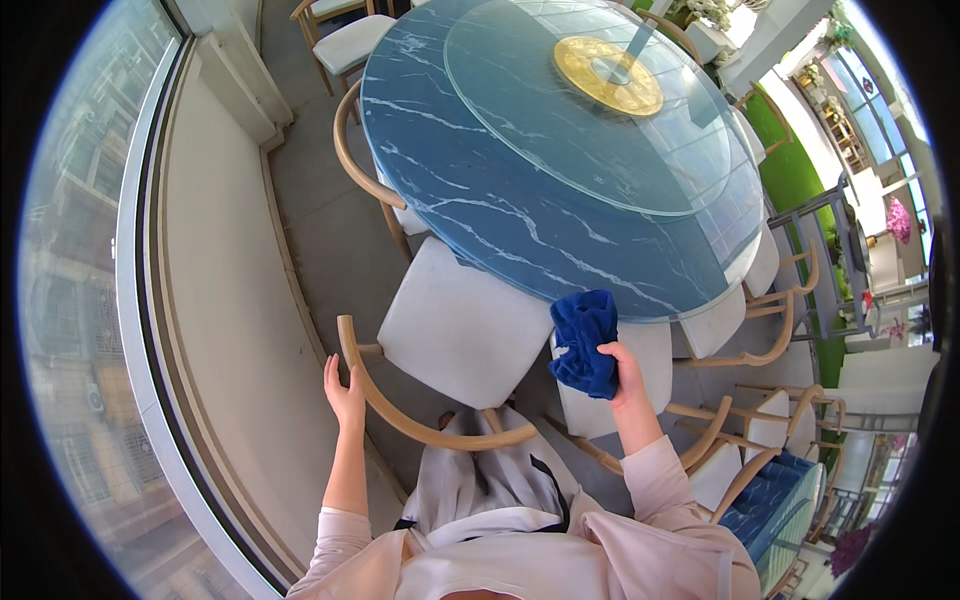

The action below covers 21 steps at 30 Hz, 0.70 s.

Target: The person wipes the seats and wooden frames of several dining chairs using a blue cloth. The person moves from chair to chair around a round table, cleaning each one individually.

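Note:
My right hand (627, 371) grips a bunched blue cloth (585, 345), held out near the rim of a round blue marble-patterned table (517, 232). Beside the curved wooden backrest (405, 421) of the chair in front of me is my left hand (345, 390), its fingers apart and nothing in it; whether it touches the wood I cannot tell. That chair has a pale padded seat (465, 322), which reaches the table's edge. Behind the cloth, a second pale chair seat (622, 382) is partly hidden.
A glass turntable (525, 142) with a gold centre disc (609, 75) tops the table. To the left runs a low wall (225, 247) below a large window (82, 300). More wooden chairs (772, 337) stand at the right, near another blue table (769, 495).

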Tool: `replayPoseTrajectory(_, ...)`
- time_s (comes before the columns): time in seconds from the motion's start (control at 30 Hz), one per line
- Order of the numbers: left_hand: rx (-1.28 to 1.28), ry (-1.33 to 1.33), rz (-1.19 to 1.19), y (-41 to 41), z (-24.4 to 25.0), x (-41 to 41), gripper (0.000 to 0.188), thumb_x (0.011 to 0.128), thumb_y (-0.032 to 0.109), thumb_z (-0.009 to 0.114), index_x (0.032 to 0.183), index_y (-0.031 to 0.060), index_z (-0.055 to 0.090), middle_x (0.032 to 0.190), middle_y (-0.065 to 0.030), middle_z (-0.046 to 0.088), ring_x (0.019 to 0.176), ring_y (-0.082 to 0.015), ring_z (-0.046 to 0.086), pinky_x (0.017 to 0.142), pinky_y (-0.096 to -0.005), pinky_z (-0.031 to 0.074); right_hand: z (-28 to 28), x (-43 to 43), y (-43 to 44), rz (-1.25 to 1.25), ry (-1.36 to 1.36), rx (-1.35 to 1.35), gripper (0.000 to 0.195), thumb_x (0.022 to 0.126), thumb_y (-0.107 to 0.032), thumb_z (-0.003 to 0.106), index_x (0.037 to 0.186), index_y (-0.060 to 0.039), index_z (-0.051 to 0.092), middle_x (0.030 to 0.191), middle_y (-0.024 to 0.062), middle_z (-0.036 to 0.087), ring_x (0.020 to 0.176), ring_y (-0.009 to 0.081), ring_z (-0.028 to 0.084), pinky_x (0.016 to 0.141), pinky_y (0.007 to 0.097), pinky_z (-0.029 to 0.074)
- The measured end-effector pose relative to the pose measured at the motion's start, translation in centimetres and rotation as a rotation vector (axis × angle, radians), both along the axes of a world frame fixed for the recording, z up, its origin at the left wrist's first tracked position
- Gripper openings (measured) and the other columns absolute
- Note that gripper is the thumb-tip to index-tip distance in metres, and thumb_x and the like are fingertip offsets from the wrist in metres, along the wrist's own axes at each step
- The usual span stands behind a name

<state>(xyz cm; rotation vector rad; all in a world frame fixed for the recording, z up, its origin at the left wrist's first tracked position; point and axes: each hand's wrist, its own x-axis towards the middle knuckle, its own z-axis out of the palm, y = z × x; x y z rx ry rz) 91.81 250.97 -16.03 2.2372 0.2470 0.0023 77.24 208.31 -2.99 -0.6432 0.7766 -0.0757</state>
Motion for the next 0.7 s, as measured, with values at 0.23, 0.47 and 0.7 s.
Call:
replayPoseTrajectory(0.23,-0.759,0.342,-0.149,-5.2,11.9,-6.1,0.027,0.095,0.014,0.062,0.118,0.0004,0.065,0.108,-0.0028,0.068,0.101,-0.0099,0.061,0.087,-0.0224,0.046,10.2,-1.9,5.9,-0.028,-0.445,0.286,0.055,0.091,-0.029,0.048,0.136,0.0026,0.048,0.128,0.0224,0.059,0.108,0.0382,0.061,0.096,0.0493,0.048)
replayPoseTrajectory(0.47,-1.182,0.704,-0.656,-15.4,20.4,-4.1,0.033,0.097,0.023,0.056,0.119,-0.0011,0.063,0.128,-0.0137,0.06,0.118,-0.0232,0.055,0.099,-0.0396,0.044,12.3,-5.9,10.5,-0.092,-0.385,0.194,0.057,0.101,-0.041,0.037,0.138,0.0022,0.044,0.131,0.0215,0.057,0.113,0.0353,0.06,0.099,0.0479,0.047)
replayPoseTrajectory(0.7,-0.985,0.366,-1.12,-20.6,25.2,-8.7,0.031,0.089,0.009,0.064,0.12,0.0028,0.064,0.134,-0.0113,0.054,0.124,-0.0233,0.051,0.102,-0.0399,0.043,14.0,-12.5,11.1,-0.233,-0.319,0.12,0.048,0.101,-0.032,0.043,0.138,-0.0009,0.044,0.131,0.0147,0.057,0.111,0.0276,0.061,0.095,0.0412,0.05)
